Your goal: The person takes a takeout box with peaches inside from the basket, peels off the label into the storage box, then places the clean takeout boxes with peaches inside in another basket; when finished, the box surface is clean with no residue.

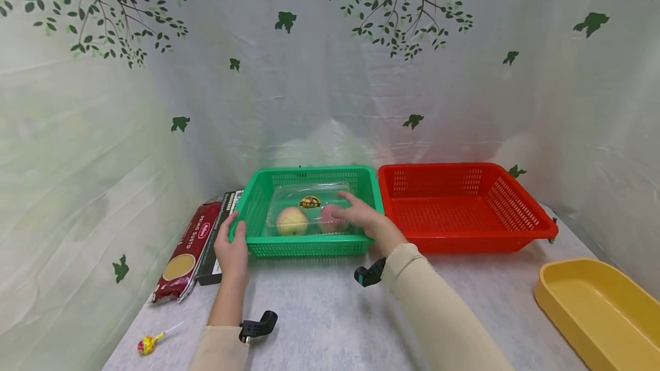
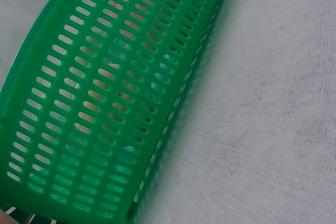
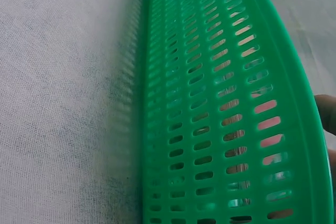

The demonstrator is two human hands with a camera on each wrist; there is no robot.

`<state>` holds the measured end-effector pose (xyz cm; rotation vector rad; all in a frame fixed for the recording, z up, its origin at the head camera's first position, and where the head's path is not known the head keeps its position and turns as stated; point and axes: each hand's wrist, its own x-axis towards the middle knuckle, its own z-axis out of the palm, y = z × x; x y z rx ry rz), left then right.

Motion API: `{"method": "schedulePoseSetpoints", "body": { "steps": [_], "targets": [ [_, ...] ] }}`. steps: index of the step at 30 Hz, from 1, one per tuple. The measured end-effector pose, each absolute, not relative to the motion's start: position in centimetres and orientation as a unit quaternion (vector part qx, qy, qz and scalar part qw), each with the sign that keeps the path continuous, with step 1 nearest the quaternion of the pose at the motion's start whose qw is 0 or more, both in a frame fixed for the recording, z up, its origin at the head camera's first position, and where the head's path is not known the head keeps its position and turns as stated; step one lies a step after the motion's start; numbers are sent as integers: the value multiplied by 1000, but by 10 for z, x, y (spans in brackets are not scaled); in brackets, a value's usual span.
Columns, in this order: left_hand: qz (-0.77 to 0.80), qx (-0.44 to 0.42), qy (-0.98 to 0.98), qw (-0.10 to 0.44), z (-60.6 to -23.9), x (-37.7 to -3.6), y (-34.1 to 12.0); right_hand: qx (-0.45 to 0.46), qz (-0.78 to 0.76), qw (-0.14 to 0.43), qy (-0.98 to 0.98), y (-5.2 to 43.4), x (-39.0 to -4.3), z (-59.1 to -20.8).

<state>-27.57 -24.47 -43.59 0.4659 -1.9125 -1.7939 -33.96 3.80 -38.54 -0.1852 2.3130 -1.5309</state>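
A green perforated basket [image 1: 309, 248] stands against the back curtain. Inside it lies a clear plastic clamshell box [image 1: 289, 193] with a black-and-yellow label; a pale yellowish apple [image 1: 292, 222] and a pinkish apple [image 1: 330, 219] show through it. At the basket's front left corner is my left hand [image 1: 233, 251], thumb and fingers extended on either side of the rim. My right hand [image 1: 363, 216] reaches over the front right rim, its spread fingers at the box's right end. Only parts of the hands' fingers appear in the wrist views, past the green basket walls [image 2: 79, 98].
A red basket [image 1: 464, 242] adjoins the green one on the right. At the lower right is a yellow tray [image 1: 567, 316]. Along the left lie a dark red packet [image 1: 191, 251] and a black box [image 1: 208, 273], with a lollipop [image 1: 149, 343] nearer the front.
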Motion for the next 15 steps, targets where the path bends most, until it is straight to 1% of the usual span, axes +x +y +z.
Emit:
{"method": "schedulePoseSetpoints", "body": {
  "steps": [10,15],
  "targets": [
    [-649,183,-701,232,-437,-276,-245,-56,-556,132,818,34,-339,-386],
    [-638,192,-708,235,-435,-276,-244,-48,-551,119,825,34,-337,-386]
  ]
}}
